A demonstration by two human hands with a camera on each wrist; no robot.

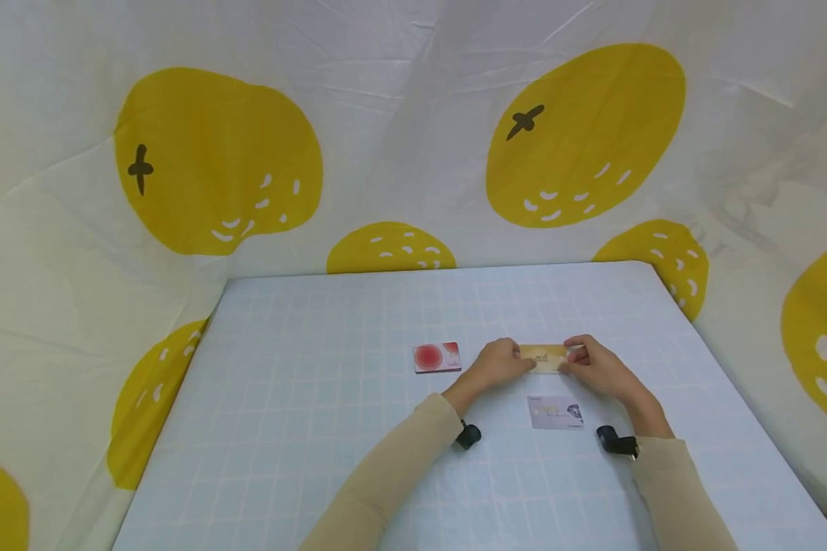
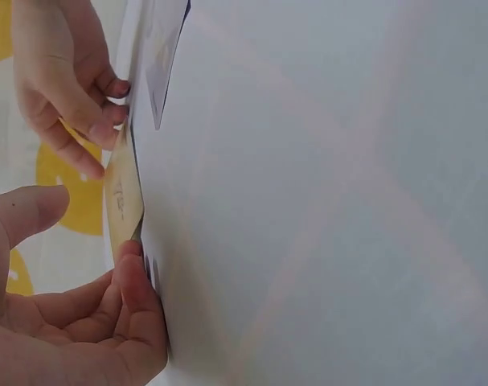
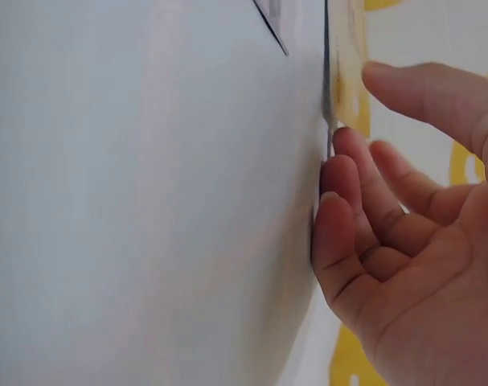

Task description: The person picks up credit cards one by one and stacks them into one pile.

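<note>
A gold and cream card with dark lettering is near the tabletop between the two hands. My left hand holds its left end; in the left wrist view the fingertips meet the card's corner and the thumb stands apart. At the other end my right hand holds the card, fingers curled at its edge and thumb beside its face in the right wrist view. The card looks slightly tilted in the left wrist view. Closer to the person lies a pale purple card, flat and untouched.
A red and white card, thick-edged like a small stack, lies left of the left hand. Pale checked cloth covers the table. A white curtain with yellow fruit prints hangs behind it. Both wrists carry black cameras.
</note>
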